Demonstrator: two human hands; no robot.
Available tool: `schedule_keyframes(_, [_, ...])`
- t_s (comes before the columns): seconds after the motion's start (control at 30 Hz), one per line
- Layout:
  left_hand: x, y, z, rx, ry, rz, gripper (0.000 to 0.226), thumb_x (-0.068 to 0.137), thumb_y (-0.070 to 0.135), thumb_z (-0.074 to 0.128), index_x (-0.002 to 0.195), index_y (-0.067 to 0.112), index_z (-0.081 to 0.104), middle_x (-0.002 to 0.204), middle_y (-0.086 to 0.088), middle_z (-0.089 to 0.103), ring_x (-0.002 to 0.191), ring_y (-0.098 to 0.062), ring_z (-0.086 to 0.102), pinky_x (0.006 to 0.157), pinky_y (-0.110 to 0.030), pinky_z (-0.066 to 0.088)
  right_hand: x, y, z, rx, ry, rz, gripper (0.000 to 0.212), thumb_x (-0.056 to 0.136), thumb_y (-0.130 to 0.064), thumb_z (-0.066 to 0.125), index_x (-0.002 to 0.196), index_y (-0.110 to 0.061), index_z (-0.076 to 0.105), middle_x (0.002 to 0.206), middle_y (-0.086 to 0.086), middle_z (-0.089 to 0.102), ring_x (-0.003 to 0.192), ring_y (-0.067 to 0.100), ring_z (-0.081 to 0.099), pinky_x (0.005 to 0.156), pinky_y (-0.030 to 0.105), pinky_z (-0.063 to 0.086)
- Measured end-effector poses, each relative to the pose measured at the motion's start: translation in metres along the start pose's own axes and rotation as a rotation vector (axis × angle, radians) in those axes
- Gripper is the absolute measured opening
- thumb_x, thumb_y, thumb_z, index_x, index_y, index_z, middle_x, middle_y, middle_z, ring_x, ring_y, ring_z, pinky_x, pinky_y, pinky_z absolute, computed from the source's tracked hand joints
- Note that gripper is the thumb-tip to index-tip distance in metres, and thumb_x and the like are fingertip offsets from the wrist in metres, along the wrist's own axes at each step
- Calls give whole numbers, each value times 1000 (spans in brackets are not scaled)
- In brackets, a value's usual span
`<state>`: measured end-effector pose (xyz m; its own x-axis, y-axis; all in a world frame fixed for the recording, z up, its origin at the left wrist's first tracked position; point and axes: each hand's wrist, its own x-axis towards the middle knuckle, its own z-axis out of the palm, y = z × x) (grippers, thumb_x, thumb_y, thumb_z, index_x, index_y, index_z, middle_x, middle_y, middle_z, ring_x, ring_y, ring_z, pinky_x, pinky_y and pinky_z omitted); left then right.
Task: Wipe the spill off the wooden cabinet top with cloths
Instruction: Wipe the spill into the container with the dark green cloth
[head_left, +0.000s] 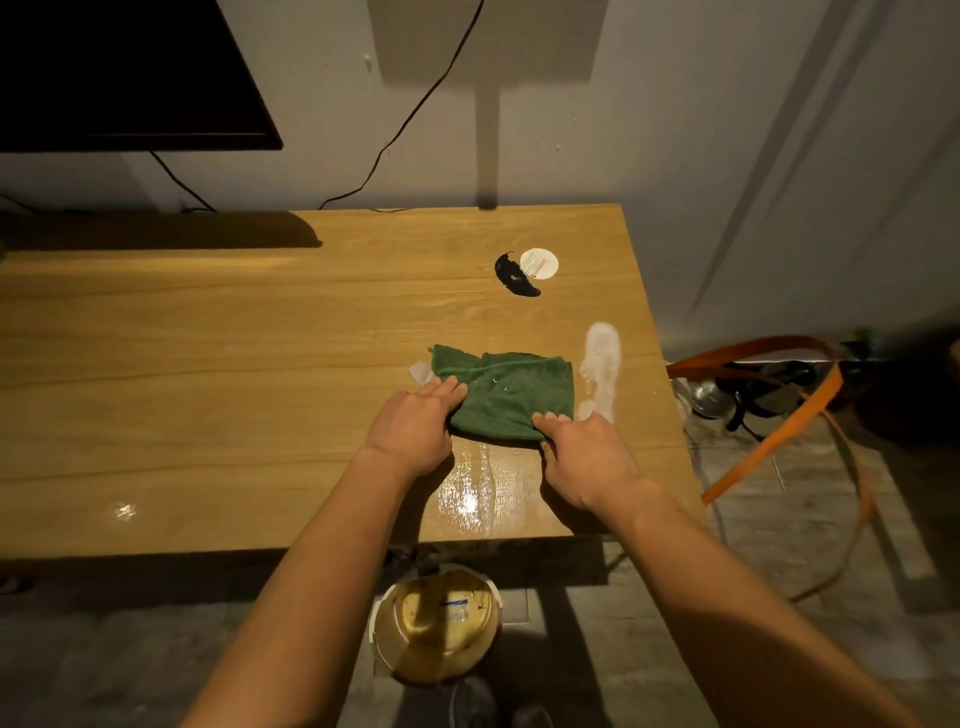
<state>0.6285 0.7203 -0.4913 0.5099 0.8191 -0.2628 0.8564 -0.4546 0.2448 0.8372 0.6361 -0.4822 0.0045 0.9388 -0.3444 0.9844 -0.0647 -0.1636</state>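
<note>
A green cloth (506, 392) lies folded flat on the wooden cabinet top (234, 364) near its right end. My left hand (415, 423) grips the cloth's left edge, fingers curled over it. My right hand (582, 460) pinches the near right corner. A white spill (602, 364) streaks the wood just right of the cloth, and a small white patch (421, 371) shows at the cloth's left. Wet shiny streaks (472, 491) cover the wood between my wrists.
A black curved object (514, 275) and a white round disc (539, 263) sit farther back. A dark screen (130, 73) hangs at the upper left with cables. On the floor stand a bucket (436, 623) below the front edge and an orange strap (769, 441) with clutter at right.
</note>
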Motion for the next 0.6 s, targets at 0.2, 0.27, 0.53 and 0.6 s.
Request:
schedule_keyframes(0.2, [-27, 3, 7, -14, 3, -33, 68, 91, 9, 47, 154, 27, 28, 161, 6, 25, 147, -15, 25, 118, -36, 28, -12, -6, 10, -40, -13, -28, 47, 98, -25, 40, 145, -22, 43, 142, 4, 54, 121, 30, 54, 111, 42, 30])
schedule_keyframes(0.27, [-37, 4, 10, -19, 15, -48, 68, 91, 9, 47, 154, 27, 30, 161, 5, 26, 147, -15, 26, 117, -36, 29, -21, -12, 16, -34, 12, -40, 45, 97, -24, 42, 142, -20, 46, 137, 5, 58, 115, 31, 57, 109, 43, 32])
schedule_keyframes(0.53, [-76, -3, 24, -55, 23, -69, 69, 89, 9, 49, 153, 27, 31, 160, 5, 28, 147, -16, 27, 119, -35, 26, -58, -44, 34, 45, 55, -48, 44, 97, -22, 45, 140, -19, 47, 138, 5, 57, 119, 26, 56, 107, 40, 38])
schedule_keyframes(0.6, [-83, -7, 26, -65, 15, -64, 69, 89, 9, 50, 153, 26, 32, 159, 4, 30, 146, -17, 29, 119, -35, 27, -66, -53, 39, 34, 48, -37, 50, 95, -21, 45, 145, -17, 41, 144, 5, 51, 129, 23, 49, 111, 40, 32])
